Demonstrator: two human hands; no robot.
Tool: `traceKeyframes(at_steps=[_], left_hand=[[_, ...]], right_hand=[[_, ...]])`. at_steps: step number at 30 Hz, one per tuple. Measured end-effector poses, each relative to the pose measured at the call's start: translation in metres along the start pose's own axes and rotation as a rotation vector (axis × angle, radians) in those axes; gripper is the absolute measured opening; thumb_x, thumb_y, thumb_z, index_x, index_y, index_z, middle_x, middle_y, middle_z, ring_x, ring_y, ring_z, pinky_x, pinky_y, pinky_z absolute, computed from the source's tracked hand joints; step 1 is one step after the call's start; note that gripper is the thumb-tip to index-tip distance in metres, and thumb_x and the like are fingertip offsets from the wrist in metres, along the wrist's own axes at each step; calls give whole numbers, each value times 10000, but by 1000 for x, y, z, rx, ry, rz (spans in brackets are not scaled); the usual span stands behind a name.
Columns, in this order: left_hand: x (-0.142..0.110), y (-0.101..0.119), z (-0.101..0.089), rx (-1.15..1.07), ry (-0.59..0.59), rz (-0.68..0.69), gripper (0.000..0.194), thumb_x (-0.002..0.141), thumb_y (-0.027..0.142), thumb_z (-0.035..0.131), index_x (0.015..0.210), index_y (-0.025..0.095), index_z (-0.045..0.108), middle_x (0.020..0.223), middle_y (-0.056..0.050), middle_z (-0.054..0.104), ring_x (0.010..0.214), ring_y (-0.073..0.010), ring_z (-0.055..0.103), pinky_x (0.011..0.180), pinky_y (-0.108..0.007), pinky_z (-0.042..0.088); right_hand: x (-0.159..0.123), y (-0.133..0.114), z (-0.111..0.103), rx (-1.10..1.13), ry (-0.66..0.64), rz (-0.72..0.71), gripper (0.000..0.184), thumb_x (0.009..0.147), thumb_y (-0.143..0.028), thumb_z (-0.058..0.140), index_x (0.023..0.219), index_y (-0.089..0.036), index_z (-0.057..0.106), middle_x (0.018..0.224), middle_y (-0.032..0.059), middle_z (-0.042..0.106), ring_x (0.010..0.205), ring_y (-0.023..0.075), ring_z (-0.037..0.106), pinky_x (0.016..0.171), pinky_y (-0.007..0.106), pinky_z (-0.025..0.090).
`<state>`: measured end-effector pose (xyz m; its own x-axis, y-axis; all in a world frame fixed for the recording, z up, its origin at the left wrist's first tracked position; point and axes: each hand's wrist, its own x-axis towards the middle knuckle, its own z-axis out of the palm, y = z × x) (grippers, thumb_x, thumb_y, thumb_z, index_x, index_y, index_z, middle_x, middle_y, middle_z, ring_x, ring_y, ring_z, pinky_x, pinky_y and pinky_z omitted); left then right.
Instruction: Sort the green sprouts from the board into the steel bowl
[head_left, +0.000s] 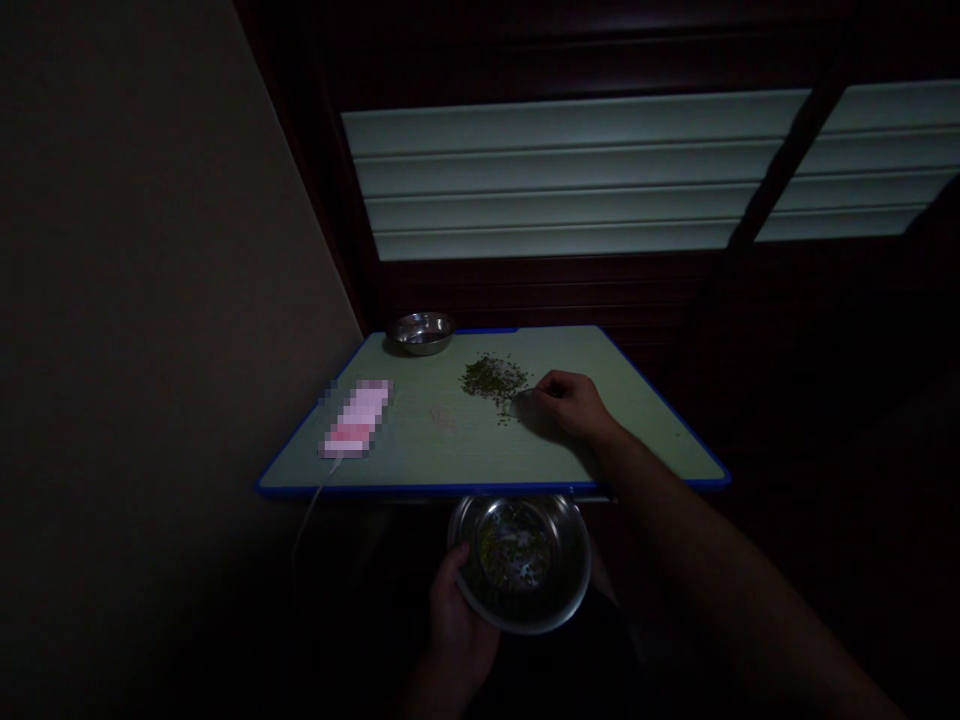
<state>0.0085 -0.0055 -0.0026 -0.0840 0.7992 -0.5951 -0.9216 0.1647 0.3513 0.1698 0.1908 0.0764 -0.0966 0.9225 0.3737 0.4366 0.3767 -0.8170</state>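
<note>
My left hand (461, 620) grips the rim of a steel bowl (574, 590), thumb over the edge, just below the table's front edge. Small green grains that look like mung beans (517, 545) lie in its bottom. Over the tabletop, my right hand (571, 400) is closed on a thin utensil (523, 393), which looks like a spoon. Its tip meets the near right side of a loose heap of the same green beans (491, 376). A few beans are scattered around the heap. Dim light blurs the utensil's shape.
The pale green table (405, 450) has a blue edge. A second steel bowl (421, 335) stands at its back left corner. Nearer on the left lies a phone (358, 418), screen lit and blurred, with a white cable (315, 500) hanging off the front. A wall rises at left.
</note>
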Motion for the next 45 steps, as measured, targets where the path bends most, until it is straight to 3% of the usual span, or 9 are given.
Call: traceKeyframes(at_steps=[11,31,45], left_hand=[[1,0,-1,30,9,-6,211,826,218,541,827,150,741,829,-92,775,765,-214,710,794,-356,538],[2,0,-1,29,13,-7,191,808,216,562,827,155,741,826,-85,775,786,-223,710,829,-379,529],[2,0,-3,47,25,-7,195,795,226,567,873,176,739,814,-74,772,828,-244,708,899,-428,503]], right_hand=[[1,3,-1,11,-31,3,148,641,-327,593,626,-180,590,607,6,599,593,140,511,588,274,398],[-2,4,0,16,-113,-8,168,659,-332,634,651,-166,612,601,6,599,571,123,489,553,258,396],[1,6,-1,-52,11,37,112,650,-287,573,620,-180,581,585,1,594,559,128,501,553,260,377]])
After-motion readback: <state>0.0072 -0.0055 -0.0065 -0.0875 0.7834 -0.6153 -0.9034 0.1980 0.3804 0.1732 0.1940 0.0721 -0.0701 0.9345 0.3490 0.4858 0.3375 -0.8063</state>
